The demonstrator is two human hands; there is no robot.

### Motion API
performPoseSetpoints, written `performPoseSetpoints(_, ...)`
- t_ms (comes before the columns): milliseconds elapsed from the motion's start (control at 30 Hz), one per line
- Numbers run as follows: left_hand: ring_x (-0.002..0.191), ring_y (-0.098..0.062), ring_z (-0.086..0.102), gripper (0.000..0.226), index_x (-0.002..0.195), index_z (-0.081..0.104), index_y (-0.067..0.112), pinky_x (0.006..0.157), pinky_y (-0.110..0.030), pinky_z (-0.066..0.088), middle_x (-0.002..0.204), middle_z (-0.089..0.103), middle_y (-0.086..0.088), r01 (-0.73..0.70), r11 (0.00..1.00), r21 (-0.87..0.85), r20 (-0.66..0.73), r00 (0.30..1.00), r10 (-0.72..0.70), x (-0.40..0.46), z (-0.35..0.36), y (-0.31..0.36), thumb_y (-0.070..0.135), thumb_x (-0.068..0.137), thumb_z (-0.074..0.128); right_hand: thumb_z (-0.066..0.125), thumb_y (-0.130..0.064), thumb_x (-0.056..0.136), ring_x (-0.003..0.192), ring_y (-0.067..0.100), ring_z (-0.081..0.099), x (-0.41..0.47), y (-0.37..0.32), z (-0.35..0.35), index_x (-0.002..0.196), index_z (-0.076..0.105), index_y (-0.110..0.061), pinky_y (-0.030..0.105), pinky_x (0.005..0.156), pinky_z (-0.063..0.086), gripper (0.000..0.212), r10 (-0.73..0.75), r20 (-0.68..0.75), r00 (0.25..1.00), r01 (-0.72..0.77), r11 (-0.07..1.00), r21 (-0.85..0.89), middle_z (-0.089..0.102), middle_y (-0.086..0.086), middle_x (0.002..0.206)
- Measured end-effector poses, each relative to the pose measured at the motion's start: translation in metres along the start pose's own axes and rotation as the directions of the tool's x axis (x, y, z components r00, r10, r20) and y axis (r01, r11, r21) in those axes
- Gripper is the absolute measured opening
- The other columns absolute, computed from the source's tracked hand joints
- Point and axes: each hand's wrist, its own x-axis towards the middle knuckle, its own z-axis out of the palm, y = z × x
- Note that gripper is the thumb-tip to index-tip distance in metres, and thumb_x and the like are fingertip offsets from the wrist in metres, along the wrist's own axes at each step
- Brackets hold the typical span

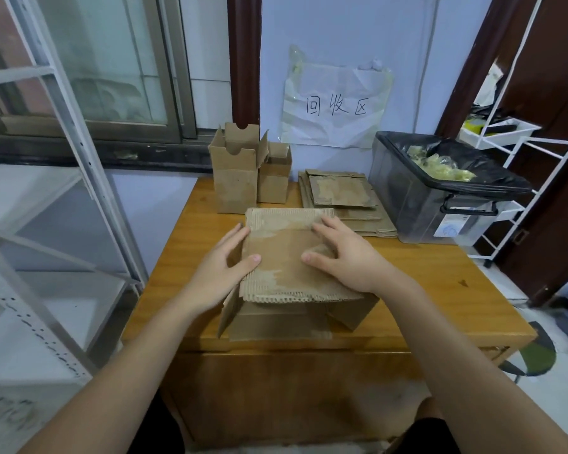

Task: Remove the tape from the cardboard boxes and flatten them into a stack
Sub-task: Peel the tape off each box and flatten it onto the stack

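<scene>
we see a torn corrugated cardboard box (295, 280) at the front middle of the wooden table (440, 290). our left hand (223, 267) grips its left edge, thumb on top; our right hand (345, 253) lies spread flat on the ridged flap. flattened cardboard stack (341, 198) sits behind, bare wood on either side.

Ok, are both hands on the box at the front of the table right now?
Yes, the left hand holds the cardboard box's left edge and the right hand lies flat across its top flap.
</scene>
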Motion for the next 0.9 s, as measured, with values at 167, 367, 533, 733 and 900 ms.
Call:
performPoseSetpoints(167,0.153,0.001,0.012,0.078,0.164,0.023,0.033,0.129,-0.037,0.015,0.171,0.011,0.016,0.022,0.999,0.023,0.088,0.996,-0.024,0.006,0.028,0.007,0.057,0.097,0.057,0.035,-0.070,0.099,0.157,0.014,-0.007,-0.001,0.016,0.005,0.163,0.016,-0.029,0.045,0.124,0.015,0.079,0.106,0.055,0.993,-0.096,0.983,-0.158,-0.001,-0.007,0.171)
performPoseSetpoints(367,0.159,-0.010,-0.007,0.111,0.167,0.004,0.030,0.129,-0.041,-0.002,0.173,-0.007,0.010,-0.042,0.882,0.470,0.279,0.955,-0.103,0.014,0.066,0.009,0.092,0.079,0.029,0.031,-0.079,0.093,0.157,0.019,-0.011,-0.016,0.055,0.028,0.164,0.009,-0.029,0.045,0.125,0.010,0.089,0.168,0.116,0.979,-0.136,0.961,-0.239,-0.004,-0.004,0.171)
performPoseSetpoints(533,0.157,-0.013,-0.018,0.124,0.164,-0.015,0.020,0.130,-0.042,-0.006,0.170,-0.021,0.003,-0.147,0.615,0.774,0.318,0.931,-0.177,0.014,0.082,0.001,0.103,0.074,0.008,0.013,-0.078,0.093,0.157,0.021,-0.014,-0.020,0.075,0.062,0.163,0.001,-0.033,0.045,0.128,0.001,0.084,0.156,0.091,0.984,-0.120,0.942,-0.314,-0.008,-0.001,0.171)
performPoseSetpoints(733,0.157,-0.014,-0.019,0.129,0.163,-0.017,0.017,0.130,-0.043,-0.007,0.170,-0.022,0.000,-0.150,0.590,0.793,0.314,0.931,-0.185,0.012,0.083,0.003,0.105,0.072,0.008,0.009,-0.080,0.091,0.156,0.018,-0.015,-0.019,0.080,0.070,0.163,-0.002,-0.036,0.045,0.128,-0.001,0.085,0.169,0.052,0.984,-0.143,0.937,-0.320,-0.010,-0.004,0.171)
performPoseSetpoints(900,0.159,-0.015,-0.014,0.124,0.165,-0.009,0.018,0.130,-0.047,-0.005,0.173,-0.013,0.001,-0.051,0.634,0.772,0.261,0.934,-0.242,0.010,0.079,0.007,0.099,0.077,0.022,0.008,-0.078,0.094,0.158,0.024,-0.006,-0.021,0.068,0.076,0.163,0.002,-0.032,0.049,0.127,0.004,0.084,0.238,0.001,0.971,-0.222,0.909,-0.354,-0.005,0.000,0.172)
